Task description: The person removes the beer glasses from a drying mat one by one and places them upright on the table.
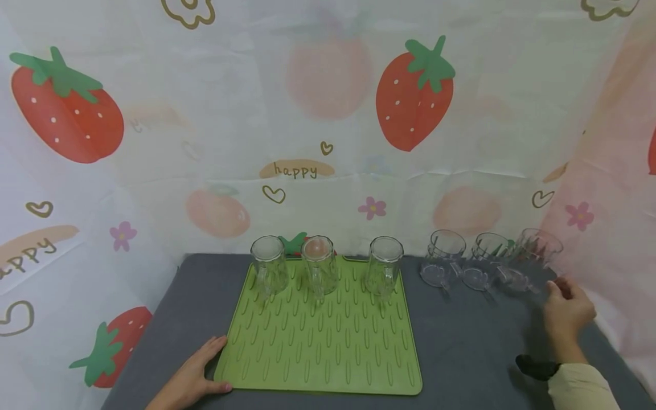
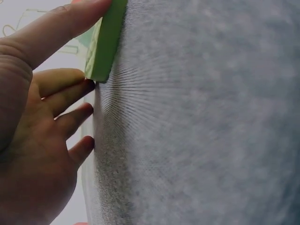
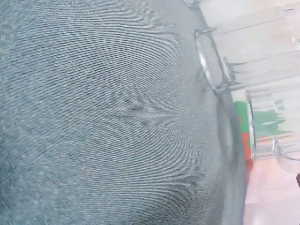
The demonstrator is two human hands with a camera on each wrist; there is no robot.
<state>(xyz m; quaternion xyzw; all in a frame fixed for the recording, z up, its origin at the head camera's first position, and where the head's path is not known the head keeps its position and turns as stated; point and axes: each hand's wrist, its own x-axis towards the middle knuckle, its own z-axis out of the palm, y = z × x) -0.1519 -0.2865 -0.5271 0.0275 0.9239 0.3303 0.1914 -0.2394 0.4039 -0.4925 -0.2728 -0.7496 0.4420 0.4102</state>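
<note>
At the table's right side, my right hand (image 1: 568, 312) has curled fingers at the handle of the rightmost clear glass mug (image 1: 538, 246). In the right wrist view this mug (image 3: 274, 124) shows above the table's back edge, its handle pointing toward a fingertip at the frame's edge. My left hand (image 1: 192, 373) spans the near left corner of a green ridged mat (image 1: 318, 341). Its thumb touches the front edge and its straight fingers lie along the left side. Three glass mugs, a left one (image 1: 270, 267), a middle one (image 1: 320, 267) and a right one (image 1: 384, 267), stand along the mat's far edge.
Two more glass mugs, one (image 1: 445, 256) and another (image 1: 484, 259), stand right of the mat at the back of the grey table (image 1: 466, 347). A white curtain (image 1: 328, 125) with strawberry prints hangs behind and along both sides.
</note>
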